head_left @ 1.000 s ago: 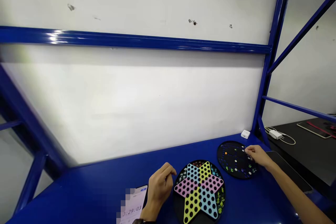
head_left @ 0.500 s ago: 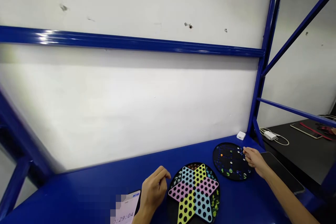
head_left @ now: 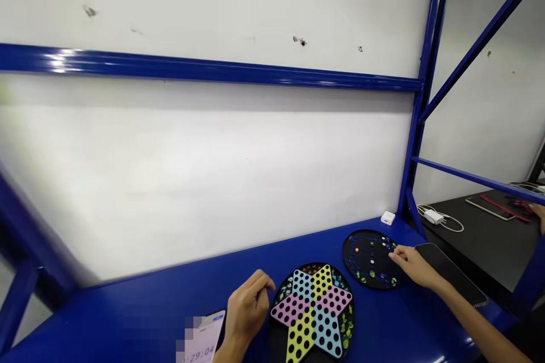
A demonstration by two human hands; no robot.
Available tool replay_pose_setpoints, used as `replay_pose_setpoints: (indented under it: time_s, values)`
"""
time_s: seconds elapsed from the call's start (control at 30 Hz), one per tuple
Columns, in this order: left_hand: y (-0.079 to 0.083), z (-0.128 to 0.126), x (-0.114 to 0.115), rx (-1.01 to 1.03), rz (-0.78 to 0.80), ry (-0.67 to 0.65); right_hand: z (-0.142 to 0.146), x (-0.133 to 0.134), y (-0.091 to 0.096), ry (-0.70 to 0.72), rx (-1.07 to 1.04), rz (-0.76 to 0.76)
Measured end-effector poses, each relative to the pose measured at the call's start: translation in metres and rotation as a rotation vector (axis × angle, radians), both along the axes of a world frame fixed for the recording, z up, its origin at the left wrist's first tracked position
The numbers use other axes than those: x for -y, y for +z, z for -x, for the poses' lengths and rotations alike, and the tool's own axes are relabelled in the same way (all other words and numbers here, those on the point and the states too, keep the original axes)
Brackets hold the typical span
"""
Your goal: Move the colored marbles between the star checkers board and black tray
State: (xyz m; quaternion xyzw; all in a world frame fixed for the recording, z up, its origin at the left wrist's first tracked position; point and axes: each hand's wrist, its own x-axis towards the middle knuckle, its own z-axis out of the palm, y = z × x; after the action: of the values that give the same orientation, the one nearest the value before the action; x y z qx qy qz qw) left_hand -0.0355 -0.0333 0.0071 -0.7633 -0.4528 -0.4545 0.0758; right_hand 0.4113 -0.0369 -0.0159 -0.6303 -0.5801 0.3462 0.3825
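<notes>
A round black board with a coloured six-point star point(head_left: 314, 313) lies on the blue table point(head_left: 149, 312). My left hand point(head_left: 247, 309) rests just left of it, fingers curled loosely with nothing seen in them. A second round black tray point(head_left: 369, 259) holding several small coloured marbles sits to the right. My right hand point(head_left: 413, 266) is at that tray's right rim, fingertips pinched at the marbles; what they hold is too small to tell.
A phone showing a timer point(head_left: 202, 343) lies by my left wrist. A dark phone point(head_left: 451, 273) lies right of the tray, and a small white box point(head_left: 387, 218) behind it. A white charger point(head_left: 434, 216) sits on the black table beyond the blue frame post point(head_left: 415, 142).
The view has shifted a little, so everything sits further left. My right hand has drawn slightly back toward the tray's right rim. My left hand stays curled beside the star board.
</notes>
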Motion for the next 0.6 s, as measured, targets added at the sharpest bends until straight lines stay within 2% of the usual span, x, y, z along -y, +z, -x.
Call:
replay_pose_setpoints:
  time_s: [0.07,0.13,0.17,0.23,0.3,0.33,0.43,0.5,0.53,0.6]
  values:
    - [0.0,0.0,0.0,0.001,0.004,-0.002,0.0,-0.008,0.01,-0.065,-0.481,0.029]
    - [0.0,0.0,0.001,0.003,0.009,-0.002,-0.002,-0.017,0.018,-0.126,-0.824,0.065]
    - [0.0,0.0,0.001,0.004,0.01,-0.002,-0.003,-0.021,0.02,-0.155,-0.908,0.077]
    - [0.0,0.0,0.001,0.008,0.012,0.001,-0.004,-0.029,0.02,-0.209,-0.915,0.101]
    - [0.0,0.0,0.002,0.011,0.012,0.001,-0.004,-0.037,0.015,-0.252,-0.743,0.103]
    - [0.0,0.0,0.002,0.011,0.013,0.0,-0.004,-0.041,0.012,-0.266,-0.586,0.084]
    - [0.001,0.0,0.002,0.011,0.024,0.0,-0.002,-0.049,0.003,-0.254,0.103,-0.005]
    - [0.001,0.0,0.001,0.009,0.037,0.006,0.002,-0.051,-0.004,-0.195,0.554,-0.011]
    - [0.001,0.0,0.001,0.01,0.038,0.01,0.005,-0.051,-0.007,-0.158,0.723,0.012]
    - [0.001,0.001,0.001,0.01,0.036,0.017,0.011,-0.051,-0.014,-0.104,0.929,0.068]
